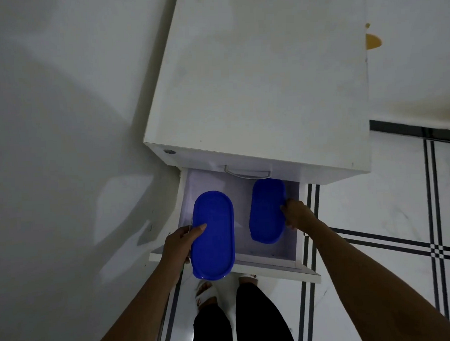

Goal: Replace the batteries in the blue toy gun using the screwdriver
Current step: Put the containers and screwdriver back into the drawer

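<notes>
Head view: open drawer [297, 247] under white cabinet [254, 91]. Left hand [182, 243] grips the left box [212, 235], raised over the drawer's front edge, probably to lift it out. Right hand [296, 215] grips the right box [267, 211], low in the drawer beside its right wall; room only upward. Toy gun and screwdriver not in sight, maybe boxed.

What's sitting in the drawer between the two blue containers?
Nothing: the head view shows only bare drawer floor between the left container and the right container.
</notes>
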Available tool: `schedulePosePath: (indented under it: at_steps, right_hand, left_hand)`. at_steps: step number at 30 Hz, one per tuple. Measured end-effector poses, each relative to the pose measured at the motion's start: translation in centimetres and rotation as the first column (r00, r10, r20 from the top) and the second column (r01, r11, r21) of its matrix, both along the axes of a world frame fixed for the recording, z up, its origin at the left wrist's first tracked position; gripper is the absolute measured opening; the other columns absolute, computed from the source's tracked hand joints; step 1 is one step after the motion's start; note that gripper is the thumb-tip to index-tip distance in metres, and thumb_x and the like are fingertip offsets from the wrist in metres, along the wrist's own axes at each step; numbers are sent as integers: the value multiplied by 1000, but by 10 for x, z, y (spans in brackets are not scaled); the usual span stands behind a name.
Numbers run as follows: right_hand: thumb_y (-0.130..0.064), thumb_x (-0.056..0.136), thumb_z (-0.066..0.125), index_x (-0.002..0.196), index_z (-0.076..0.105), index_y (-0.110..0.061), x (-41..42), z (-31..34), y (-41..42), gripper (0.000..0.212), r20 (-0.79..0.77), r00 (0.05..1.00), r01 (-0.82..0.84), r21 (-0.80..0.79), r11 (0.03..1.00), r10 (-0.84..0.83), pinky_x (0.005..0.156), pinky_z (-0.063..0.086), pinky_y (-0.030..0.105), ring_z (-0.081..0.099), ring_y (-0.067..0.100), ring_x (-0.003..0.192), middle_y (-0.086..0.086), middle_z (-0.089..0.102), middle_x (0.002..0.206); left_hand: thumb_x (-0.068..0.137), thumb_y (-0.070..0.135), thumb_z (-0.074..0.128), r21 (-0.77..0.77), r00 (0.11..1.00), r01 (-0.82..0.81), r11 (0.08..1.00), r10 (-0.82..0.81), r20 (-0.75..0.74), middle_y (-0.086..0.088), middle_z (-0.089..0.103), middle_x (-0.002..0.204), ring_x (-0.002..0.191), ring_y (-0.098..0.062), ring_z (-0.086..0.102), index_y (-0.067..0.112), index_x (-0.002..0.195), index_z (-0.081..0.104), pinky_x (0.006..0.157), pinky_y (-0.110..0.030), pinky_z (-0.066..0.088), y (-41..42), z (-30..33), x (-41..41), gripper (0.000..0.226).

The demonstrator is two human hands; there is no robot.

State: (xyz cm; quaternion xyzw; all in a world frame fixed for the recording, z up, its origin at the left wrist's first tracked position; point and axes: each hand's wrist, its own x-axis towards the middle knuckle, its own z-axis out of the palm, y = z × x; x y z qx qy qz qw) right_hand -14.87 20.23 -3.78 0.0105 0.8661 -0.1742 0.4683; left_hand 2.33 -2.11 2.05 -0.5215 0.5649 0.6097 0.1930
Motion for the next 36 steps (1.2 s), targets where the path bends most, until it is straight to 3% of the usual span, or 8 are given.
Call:
schedulePosePath:
  at_steps: [3,7,12,20,24,28,32,36]
  right_hand:
    - [-15,99,40,98,57,-2,-7,-7,-2,22,21,998,-64,94,993,62,82,54,36,64,28,83,6,59,71]
    - [-6,95,44,113,58,4,-8,-13,-7,24,29,995,-95,218,971,91,90,49,34,61,31,107,18,64,113]
    - [-5,96,43,119,54,4,-5,-13,-13,27,-22,998,-49,286,957,57,93,48,36,58,32,113,20,60,121]
    - [-19,100,35,115,53,1,10,26,-38,31,-170,984,-30,144,989,55,84,50,39,63,30,94,17,63,101]
    - [-33,99,40,85,52,-10,53,52,-57,30,175,984,1,-230,973,41,80,50,41,59,32,80,15,58,84]
    - [-27,100,39,75,39,-11,72,41,-62,30,59,994,-80,-202,976,94,73,44,33,61,36,90,21,57,87]
    - [-23,100,38,66,37,-17,61,29,-67,34,49,999,4,-85,996,0,81,51,35,64,32,91,14,63,80]
    - [-15,99,43,99,57,0,41,15,-78,21,58,998,11,26,1000,-13,91,47,33,56,29,113,19,58,121]
  left_hand:
    - [84,34,66,11,1000,-18,1000,18,-11,-3,64,86,81,-23,61,19,88,59,87,-47,52,0,-8,-5,17]
    - [85,35,64,9,999,-27,1000,27,-18,-8,65,98,85,-24,62,12,104,60,75,-38,54,4,-9,-11,29]
    - [85,36,64,-2,1000,-19,1000,19,-2,-13,65,102,95,-32,62,7,110,60,79,-42,54,6,-12,-15,38]
    - [87,33,62,16,999,-37,999,37,-21,-7,64,92,87,-27,60,16,91,60,76,-39,53,12,-4,-22,18]
    - [89,30,60,56,998,-42,998,44,-45,-6,64,89,79,-21,60,18,83,58,75,-35,52,17,-2,-30,13]
    - [89,36,58,9,999,27,1000,-27,-45,-15,66,107,82,-22,62,11,105,57,73,-32,55,22,-8,-37,30]
    - [90,46,51,-91,996,-85,992,87,23,-5,54,73,59,-11,47,14,114,53,51,-19,40,17,-14,-40,40]
    - [93,34,55,-84,977,-203,976,208,57,-6,54,75,59,-13,46,4,121,56,47,-18,43,9,-17,-30,41]
